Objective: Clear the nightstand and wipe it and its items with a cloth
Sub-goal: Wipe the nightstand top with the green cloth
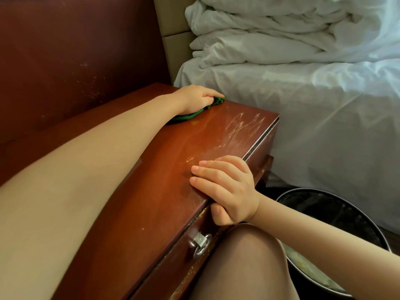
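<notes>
I judge I'm on the wiping step, working the top of the nightstand [164,169]. My right hand [225,187] clasps its front edge, fingers on top and thumb beneath. My left hand [194,100] bunches the green cloth [186,115] at the far corner beside the bed [313,109]. Next I'd sweep the cloth toward the pale scuffs [244,124].

L hand [194,98] w/ cloth [188,116], nightstand [216,135] far corner; R hand [227,187] round front edge
</notes>
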Demonstrator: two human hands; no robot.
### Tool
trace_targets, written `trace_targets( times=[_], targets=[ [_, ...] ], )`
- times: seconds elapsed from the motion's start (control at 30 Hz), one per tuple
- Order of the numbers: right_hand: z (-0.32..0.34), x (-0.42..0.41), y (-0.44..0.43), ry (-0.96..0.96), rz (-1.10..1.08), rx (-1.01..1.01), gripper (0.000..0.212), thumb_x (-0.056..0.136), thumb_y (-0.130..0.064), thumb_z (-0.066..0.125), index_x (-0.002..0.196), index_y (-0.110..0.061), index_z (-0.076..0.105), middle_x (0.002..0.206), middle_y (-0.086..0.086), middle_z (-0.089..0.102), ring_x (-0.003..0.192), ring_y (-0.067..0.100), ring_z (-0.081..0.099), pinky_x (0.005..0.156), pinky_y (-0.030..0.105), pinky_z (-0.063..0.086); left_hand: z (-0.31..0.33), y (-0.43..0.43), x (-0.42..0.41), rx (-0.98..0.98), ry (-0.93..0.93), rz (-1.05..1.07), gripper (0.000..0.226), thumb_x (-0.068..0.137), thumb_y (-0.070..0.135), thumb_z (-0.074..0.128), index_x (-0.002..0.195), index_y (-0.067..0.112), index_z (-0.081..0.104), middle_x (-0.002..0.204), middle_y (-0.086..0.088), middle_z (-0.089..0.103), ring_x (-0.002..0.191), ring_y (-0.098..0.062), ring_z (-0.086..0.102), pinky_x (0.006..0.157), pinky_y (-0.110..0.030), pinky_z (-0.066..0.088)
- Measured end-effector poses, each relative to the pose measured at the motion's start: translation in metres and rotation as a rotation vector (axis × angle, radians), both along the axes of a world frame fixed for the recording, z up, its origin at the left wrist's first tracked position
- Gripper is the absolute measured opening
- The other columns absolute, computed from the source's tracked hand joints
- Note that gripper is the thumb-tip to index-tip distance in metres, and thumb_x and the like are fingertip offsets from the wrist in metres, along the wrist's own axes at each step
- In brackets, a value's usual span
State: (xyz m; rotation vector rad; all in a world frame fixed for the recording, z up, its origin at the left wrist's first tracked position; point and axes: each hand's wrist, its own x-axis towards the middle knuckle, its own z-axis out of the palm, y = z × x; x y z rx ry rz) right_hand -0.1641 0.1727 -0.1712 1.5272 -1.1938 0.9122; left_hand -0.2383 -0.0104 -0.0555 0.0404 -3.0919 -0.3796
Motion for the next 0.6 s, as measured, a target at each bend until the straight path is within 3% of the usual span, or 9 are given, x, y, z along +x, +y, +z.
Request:
trace_targets(
  times=[0.2, 0.6],
  targets=[
    [0.000, 0.001, 0.001, 0.006, -0.009, 0.009, 0.046, 0.098, -0.031, 0.018, 0.106, -0.012, 0.059, 0.100, 0.008, 0.072, 0.099, 0.020, 0.062, 0.087, 0.032, 0.044, 0.000, 0.005, -0.017, -0.050, 0.008, 0.024, 0.039, 0.100, 0.022, 0.034, 0.134, 0.035, 0.049, 0.135, 0.003, 0.053, 0.121, -0.017, 0.046, 0.089, -0.023, 0.031],
    [0.000, 0.000, 0.001, 0.012, -0.014, 0.013, 0.047, 0.098, -0.032, 0.017, 0.107, -0.011, 0.058, 0.100, 0.009, 0.072, 0.099, 0.021, 0.062, 0.085, 0.033, 0.045, -0.001, 0.004, -0.015, -0.063, 0.028, -0.027, 0.037, 0.100, 0.023, 0.036, 0.132, 0.036, 0.051, 0.141, 0.009, 0.048, 0.130, -0.016, 0.039, 0.101, -0.025, 0.027]
  ],
)
